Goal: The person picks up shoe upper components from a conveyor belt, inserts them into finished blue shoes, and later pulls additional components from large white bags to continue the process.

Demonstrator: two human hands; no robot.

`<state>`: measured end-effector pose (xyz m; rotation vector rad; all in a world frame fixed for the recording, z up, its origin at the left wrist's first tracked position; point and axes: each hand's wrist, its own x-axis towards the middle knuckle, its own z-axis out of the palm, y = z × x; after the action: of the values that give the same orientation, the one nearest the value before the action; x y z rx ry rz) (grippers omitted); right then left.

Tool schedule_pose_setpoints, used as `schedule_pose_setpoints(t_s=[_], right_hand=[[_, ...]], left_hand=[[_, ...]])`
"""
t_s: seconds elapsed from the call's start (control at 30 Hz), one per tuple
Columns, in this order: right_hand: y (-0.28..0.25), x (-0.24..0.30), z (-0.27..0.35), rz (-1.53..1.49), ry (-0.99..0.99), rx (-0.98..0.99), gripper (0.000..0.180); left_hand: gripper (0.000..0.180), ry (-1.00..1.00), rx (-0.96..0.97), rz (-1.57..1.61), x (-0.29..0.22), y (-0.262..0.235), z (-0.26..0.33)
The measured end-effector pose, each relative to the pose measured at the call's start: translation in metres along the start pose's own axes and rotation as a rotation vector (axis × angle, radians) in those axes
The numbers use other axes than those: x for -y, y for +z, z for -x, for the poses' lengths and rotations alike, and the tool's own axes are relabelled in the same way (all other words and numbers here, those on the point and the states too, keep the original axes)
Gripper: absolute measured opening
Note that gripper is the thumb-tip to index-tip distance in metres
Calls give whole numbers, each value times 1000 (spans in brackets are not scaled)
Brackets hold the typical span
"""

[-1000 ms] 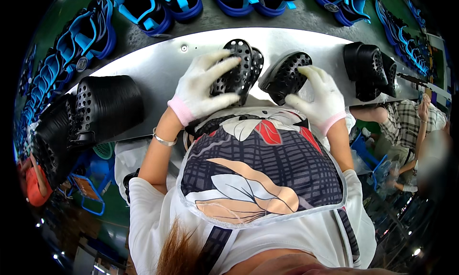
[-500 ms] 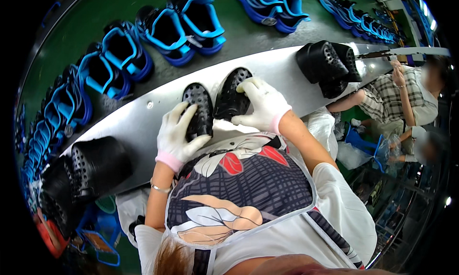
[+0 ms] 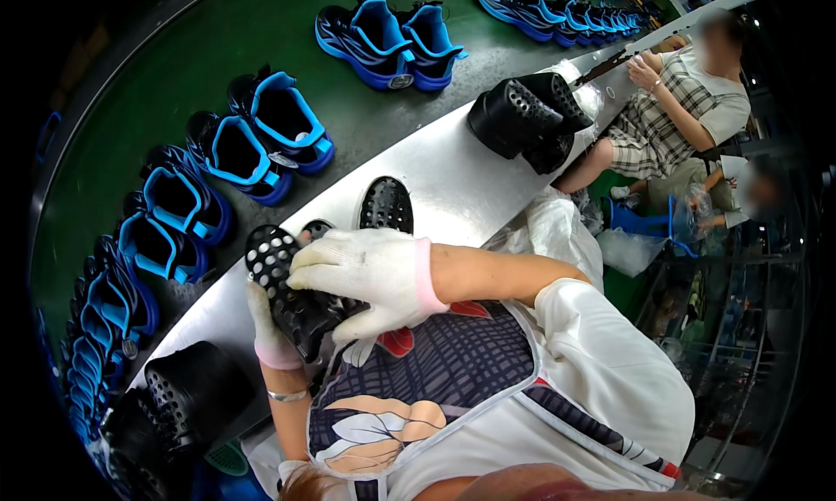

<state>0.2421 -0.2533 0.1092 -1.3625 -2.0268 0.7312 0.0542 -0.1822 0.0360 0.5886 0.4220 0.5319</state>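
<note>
A black clog with round holes over its toe is tilted up off the metal bench, close to my body. My left hand, in a white glove, grips it from its left side; most of those fingers are hidden behind the clog. Across its upper lies my gloved right hand, fingers bent onto the holed part and thumb lower down near the heel. More black material shows around the right hand, but I cannot make out which piece it belongs to. Just beyond that hand, a second black clog rests on the bench.
Black clogs are stacked on the bench at lower left, more clogs at its far right. Blue-and-black sneakers line the green surface beyond. Two people sit at right, near a blue stool and plastic bags.
Both hands have shifted left with one clog, which is now lifted and tilted. My right hand has left the other clog and crossed onto this one. The view has turned.
</note>
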Motion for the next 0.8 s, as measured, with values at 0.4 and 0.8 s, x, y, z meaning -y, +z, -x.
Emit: schedule_pose_setpoints(t_s=[0.4, 0.8], right_hand=[[42, -5, -64, 187, 162, 39, 47], [38, -13, -101, 382, 111, -6, 40]], left_hand=[[50, 458, -302, -194, -13, -61, 0], [37, 419, -315, -274, -58, -66, -4]])
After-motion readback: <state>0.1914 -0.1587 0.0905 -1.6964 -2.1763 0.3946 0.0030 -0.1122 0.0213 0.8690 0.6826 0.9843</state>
